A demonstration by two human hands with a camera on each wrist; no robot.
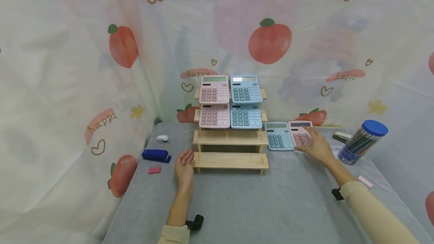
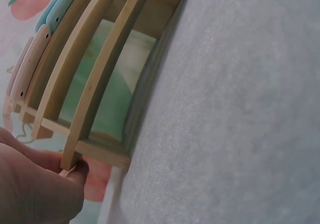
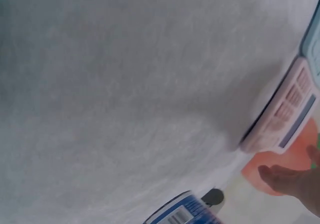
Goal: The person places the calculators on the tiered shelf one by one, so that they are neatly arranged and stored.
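My left hand (image 1: 185, 166) pinches the left end of the lowest step of a wooden tiered stand (image 1: 230, 161), thumb and fingers on either side of the board in the left wrist view. Over a pink calculator (image 1: 298, 138) on the table, my right hand (image 1: 317, 146) reaches with fingers spread. In the right wrist view its fingers (image 3: 280, 176) are loosely bent near that calculator's display end. A blue calculator (image 1: 279, 138) lies alongside, left of the pink one. The two upper tiers carry pink calculators (image 1: 214, 89) on the left and blue calculators (image 1: 245, 89) on the right.
At the left are a white mini stapler (image 1: 163, 139), a blue stapler (image 1: 156, 155) and a pink eraser (image 1: 154, 170). To the right stand a blue-lidded tub of pencils (image 1: 362, 142), a black-and-white block (image 1: 341, 136) and a pale pink strip (image 1: 365, 181). A printed curtain hangs behind.
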